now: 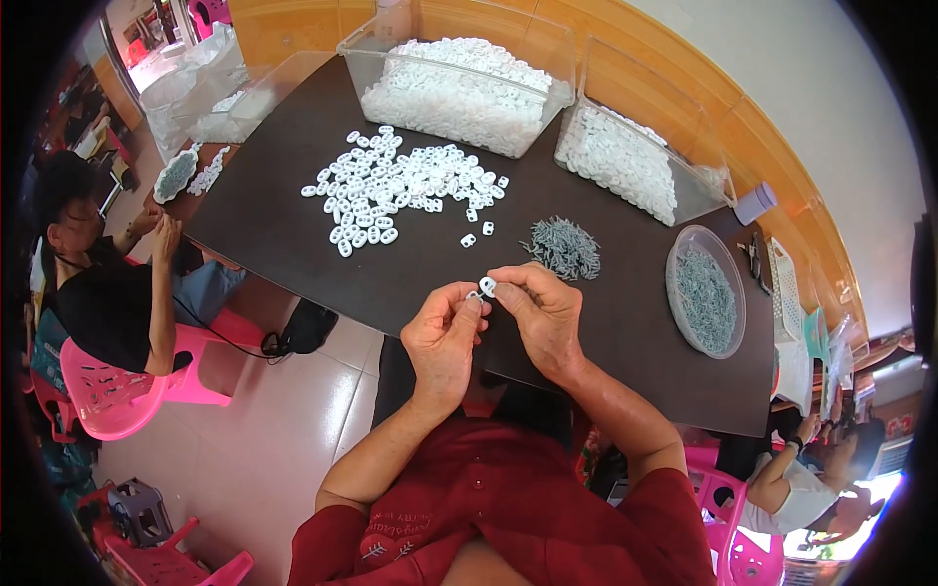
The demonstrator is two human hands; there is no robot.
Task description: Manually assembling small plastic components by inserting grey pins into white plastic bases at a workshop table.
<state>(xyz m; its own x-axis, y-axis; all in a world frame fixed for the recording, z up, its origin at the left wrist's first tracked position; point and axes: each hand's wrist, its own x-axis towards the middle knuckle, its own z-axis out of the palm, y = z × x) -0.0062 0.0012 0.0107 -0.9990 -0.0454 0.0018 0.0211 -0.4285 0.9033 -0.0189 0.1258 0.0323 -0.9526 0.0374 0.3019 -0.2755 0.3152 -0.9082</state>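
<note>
My left hand [443, 337] and my right hand [543, 314] meet over the table's near edge. Thumb and forefinger of the right pinch a small white two-hole plastic piece [488, 285]. The left's fingertips are closed on a second small white piece [474, 296], partly hidden by its thumb. The two pieces touch or nearly touch; whether they are joined, I cannot tell. Just beyond my right hand lies a heap of small grey pins [563, 248]. Farther off to the left, loose white two-hole pieces [391, 188] are spread over the dark table [625, 342].
Two clear bins full of white pieces, a large bin [349, 49] and a smaller bin [583, 68], stand at the back. A round tub [740, 303] of grey pins sits right, near a lilac cylinder [755, 203]. Other people sit left, by a pink chair [107, 386], and right.
</note>
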